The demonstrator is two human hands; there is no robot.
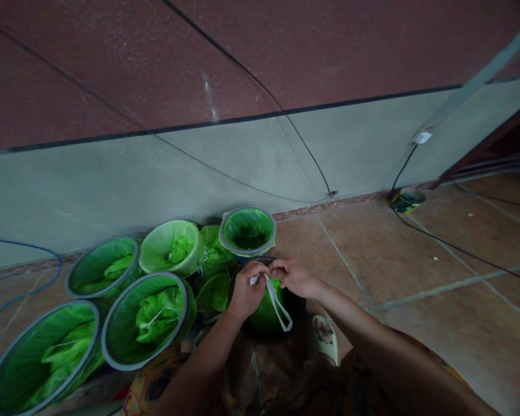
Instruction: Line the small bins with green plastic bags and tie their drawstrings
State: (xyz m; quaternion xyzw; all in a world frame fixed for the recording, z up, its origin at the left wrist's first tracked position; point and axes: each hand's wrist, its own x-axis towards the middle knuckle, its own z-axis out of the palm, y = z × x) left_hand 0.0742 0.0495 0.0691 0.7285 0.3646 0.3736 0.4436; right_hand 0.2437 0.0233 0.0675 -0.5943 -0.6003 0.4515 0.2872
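Observation:
My left hand (249, 289) is closed around a white strap (279, 306), whose loop hangs down over a green mesh bag (262, 312). Close against it, my right hand (295, 278) has its fingers bent in a pinch by the upper end of the strap. What those fingers hold, if anything, is hidden. The green bag sits inside a dark, round bucket (297, 318) in front of me, below both hands. Just behind the bucket stands a smaller bucket (248, 228) lined with green mesh.
Several green-lined buckets (143, 320) with bunched green mesh stand to the left. A wall (242, 156) runs behind them, with black cables (303, 141) hanging down it. A small can (408, 200) is on the tiled floor (398, 248) at right. My slippered foot (323, 338) is beside the dark bucket.

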